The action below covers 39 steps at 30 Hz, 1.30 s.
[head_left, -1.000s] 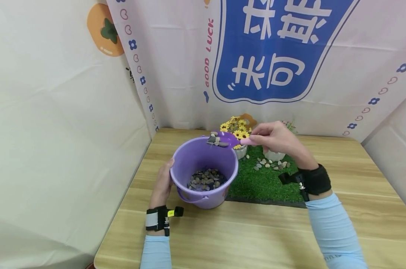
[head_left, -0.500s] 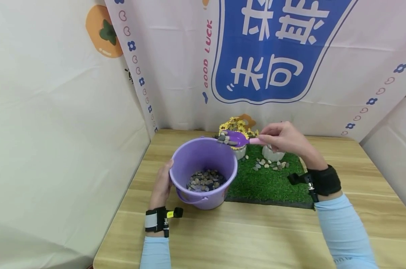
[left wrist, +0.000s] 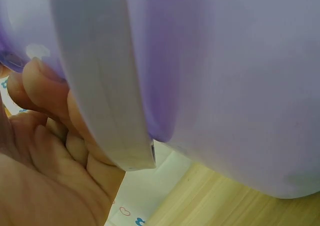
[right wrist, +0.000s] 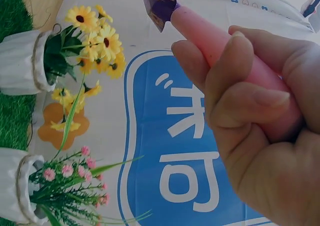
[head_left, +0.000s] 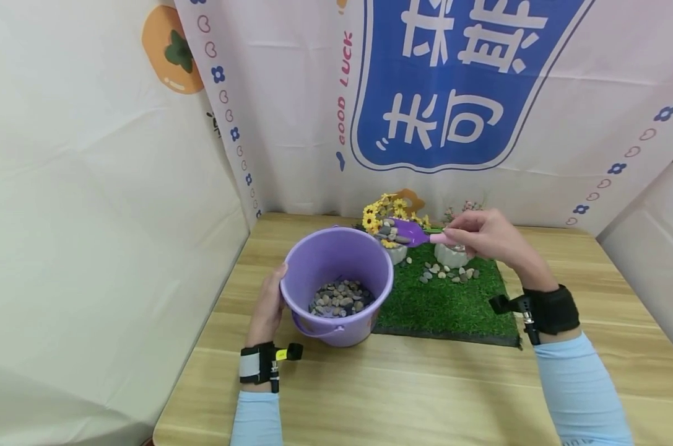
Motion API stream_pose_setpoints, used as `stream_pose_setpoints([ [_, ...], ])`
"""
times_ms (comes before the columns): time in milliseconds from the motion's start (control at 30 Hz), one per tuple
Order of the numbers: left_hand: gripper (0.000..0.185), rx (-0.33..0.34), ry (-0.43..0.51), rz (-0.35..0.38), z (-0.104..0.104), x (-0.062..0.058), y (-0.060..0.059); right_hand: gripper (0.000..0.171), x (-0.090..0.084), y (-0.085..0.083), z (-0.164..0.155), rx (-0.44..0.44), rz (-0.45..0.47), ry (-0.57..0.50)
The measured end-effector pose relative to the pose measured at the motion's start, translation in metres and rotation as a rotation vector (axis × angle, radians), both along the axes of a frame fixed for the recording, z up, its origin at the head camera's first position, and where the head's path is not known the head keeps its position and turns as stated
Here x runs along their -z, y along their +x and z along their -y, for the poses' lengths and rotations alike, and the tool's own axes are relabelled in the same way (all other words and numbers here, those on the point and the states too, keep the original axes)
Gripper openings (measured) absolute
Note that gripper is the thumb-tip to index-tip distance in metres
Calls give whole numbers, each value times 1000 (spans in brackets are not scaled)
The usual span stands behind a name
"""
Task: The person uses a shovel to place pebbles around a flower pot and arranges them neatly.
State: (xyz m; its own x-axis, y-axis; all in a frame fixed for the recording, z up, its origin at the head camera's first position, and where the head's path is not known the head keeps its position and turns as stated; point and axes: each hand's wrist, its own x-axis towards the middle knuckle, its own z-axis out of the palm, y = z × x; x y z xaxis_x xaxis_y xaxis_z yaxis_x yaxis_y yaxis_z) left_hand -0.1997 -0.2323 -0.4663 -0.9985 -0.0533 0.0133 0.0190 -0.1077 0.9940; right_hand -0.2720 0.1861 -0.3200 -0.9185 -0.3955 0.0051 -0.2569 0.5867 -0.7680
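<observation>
My left hand (head_left: 266, 303) grips the rim of a purple plastic bucket (head_left: 336, 254) on its left side. In the left wrist view its fingers curl under the bucket's lip (left wrist: 102, 75). Grey and tan pebbles (head_left: 342, 299) cover the bucket's bottom. My right hand (head_left: 489, 238) holds a toy shovel (head_left: 410, 231) by its pink handle (right wrist: 220, 45). On the purple blade lies a small heap of pebbles (head_left: 390, 231). The loaded blade hangs just right of the bucket's far rim, overlapping the yellow flowers (head_left: 371, 214) in the head view.
A green turf mat (head_left: 447, 310) lies right of the bucket on the wooden table (head_left: 403, 390). At its back stand two white pots, one with yellow flowers (right wrist: 20, 60), one with pink flowers (right wrist: 15, 186). Loose pebbles (head_left: 453, 274) lie before them. A printed cloth (head_left: 303, 124) hangs behind.
My right hand has moved to the right with the loaded shovel, from over the bucket's far rim to in front of the yellow flowers. The left hand and bucket have stayed put.
</observation>
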Motion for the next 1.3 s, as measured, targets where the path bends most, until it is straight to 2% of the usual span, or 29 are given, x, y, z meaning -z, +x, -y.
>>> stream_pose_setpoints([
  [300,55,-20,1,15,0,3,-1,36,19,-2,-20,-31,-1,9],
  [400,56,-31,1,9,-1,5,-1,36,24,0,-24,2,8,20],
  [533,53,-7,-2,12,-2,-5,3,36,31,1,-30,43,27,34],
  [633,52,11,-5,26,0,-9,5,36,37,1,-33,27,34,25],
  [800,55,-10,-1,32,1,-2,0,34,48,1,-37,9,39,22],
  [1033,58,-18,-11,19,1,0,1,31,58,2,-38,15,80,15],
  [1300,57,-7,-18,25,2,-1,1,27,71,-3,-40,-8,80,4],
])
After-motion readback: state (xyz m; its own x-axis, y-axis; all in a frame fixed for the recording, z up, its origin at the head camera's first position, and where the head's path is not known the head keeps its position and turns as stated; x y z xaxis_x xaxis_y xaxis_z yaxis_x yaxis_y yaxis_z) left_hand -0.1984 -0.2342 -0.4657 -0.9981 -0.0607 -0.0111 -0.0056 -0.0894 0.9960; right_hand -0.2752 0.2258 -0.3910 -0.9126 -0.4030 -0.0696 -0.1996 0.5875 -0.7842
